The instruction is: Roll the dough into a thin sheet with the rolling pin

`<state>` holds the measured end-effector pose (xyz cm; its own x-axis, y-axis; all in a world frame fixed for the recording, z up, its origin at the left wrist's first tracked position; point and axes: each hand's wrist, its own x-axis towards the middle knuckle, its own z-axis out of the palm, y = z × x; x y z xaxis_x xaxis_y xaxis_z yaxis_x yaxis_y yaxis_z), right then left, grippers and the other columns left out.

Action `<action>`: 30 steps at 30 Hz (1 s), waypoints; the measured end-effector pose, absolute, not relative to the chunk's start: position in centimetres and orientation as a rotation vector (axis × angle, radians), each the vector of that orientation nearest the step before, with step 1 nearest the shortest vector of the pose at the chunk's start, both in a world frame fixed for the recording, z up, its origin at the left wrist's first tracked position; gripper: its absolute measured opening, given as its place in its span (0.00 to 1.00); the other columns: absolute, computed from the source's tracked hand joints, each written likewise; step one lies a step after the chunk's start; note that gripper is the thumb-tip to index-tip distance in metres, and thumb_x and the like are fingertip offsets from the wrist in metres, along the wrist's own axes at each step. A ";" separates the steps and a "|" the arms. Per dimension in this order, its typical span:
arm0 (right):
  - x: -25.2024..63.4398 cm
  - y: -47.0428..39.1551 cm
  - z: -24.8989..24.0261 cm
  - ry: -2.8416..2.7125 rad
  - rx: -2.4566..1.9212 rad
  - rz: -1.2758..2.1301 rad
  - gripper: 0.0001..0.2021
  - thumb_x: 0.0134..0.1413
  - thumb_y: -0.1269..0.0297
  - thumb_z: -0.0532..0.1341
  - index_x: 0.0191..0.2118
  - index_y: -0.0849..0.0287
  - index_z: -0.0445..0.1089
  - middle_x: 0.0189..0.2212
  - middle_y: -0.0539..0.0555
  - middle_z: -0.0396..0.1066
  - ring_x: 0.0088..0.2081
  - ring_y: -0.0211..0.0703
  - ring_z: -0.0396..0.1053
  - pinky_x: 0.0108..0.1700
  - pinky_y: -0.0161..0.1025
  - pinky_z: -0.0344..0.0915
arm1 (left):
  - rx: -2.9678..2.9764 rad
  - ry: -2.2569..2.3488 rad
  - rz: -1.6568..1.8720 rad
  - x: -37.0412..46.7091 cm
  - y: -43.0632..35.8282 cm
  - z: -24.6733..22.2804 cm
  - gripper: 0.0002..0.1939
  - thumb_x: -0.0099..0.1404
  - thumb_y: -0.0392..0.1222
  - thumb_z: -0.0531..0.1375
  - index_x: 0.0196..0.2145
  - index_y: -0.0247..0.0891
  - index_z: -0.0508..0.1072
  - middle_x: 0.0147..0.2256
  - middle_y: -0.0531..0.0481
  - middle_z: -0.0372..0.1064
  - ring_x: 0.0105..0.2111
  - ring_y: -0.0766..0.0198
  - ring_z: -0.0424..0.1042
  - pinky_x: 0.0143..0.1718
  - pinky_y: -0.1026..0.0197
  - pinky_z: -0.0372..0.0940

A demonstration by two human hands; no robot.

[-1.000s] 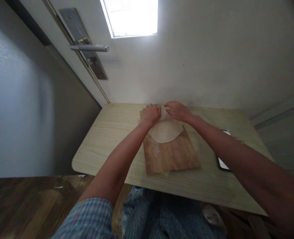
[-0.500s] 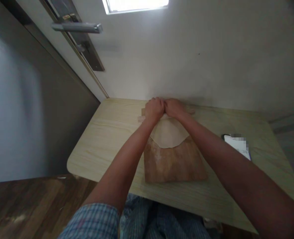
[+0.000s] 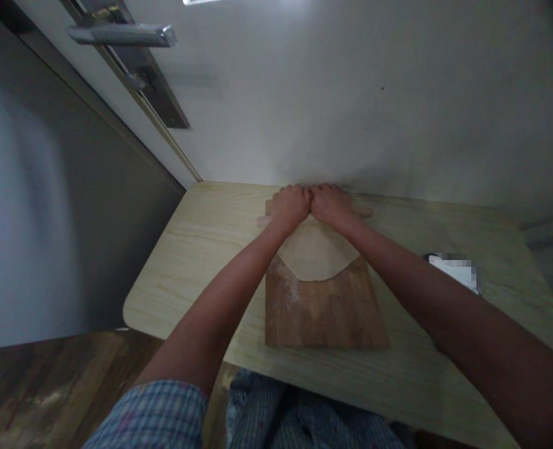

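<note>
While left hand (image 3: 291,203) and right hand (image 3: 329,204) curl over the rolling pin (image 3: 365,212) mid-frame, even pressure best suits the dough (image 3: 318,254).

A pale wood-grain table (image 3: 187,262) is carrying everything here, its top stretching broadly from left to right and its near left corner curving round instead of ending in a sharp point. A brown wooden cutting board (image 3: 323,318) is lying flat on it, reaching close to the table's far edge while leaving a strip of tabletop showing along the near side. To the board's right, well apart from it, a flat white-faced device (image 3: 450,268) with a dark corner is resting on the same surface (part of it is blurring into pixels, and its lower portion is staying out of sight).
</note>
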<state>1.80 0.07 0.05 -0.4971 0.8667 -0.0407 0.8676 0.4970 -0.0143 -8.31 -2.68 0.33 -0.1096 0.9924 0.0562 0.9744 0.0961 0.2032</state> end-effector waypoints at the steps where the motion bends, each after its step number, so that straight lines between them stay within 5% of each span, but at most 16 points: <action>1: 1.8 -0.1 0.1 2.699 1.607 -0.054 0.20 0.57 0.68 0.40 0.46 0.66 0.64 0.45 0.66 0.66 0.45 0.51 0.63 0.42 0.45 0.57 | 2.048 2.256 0.283 -8.3 -2.7 0.3 0.24 0.66 0.46 0.36 0.40 0.34 0.67 0.40 0.39 0.67 0.42 0.54 0.66 0.40 0.55 0.58; 13: 2.1 -1.2 0.0 2.775 1.695 -0.112 0.19 0.58 0.63 0.41 0.40 0.62 0.67 0.39 0.61 0.70 0.40 0.47 0.66 0.40 0.41 0.58 | 2.172 2.285 0.309 -8.0 -4.0 -0.4 0.20 0.66 0.44 0.36 0.42 0.36 0.63 0.41 0.41 0.65 0.44 0.55 0.63 0.43 0.53 0.53; 30: 3.6 -6.1 -0.7 2.912 1.783 0.009 0.20 0.60 0.64 0.40 0.52 0.63 0.58 0.51 0.59 0.62 0.52 0.47 0.58 0.54 0.48 0.47 | 2.206 2.353 0.367 -6.5 -8.6 -1.0 0.25 0.67 0.44 0.34 0.57 0.37 0.53 0.54 0.46 0.58 0.54 0.56 0.53 0.53 0.54 0.46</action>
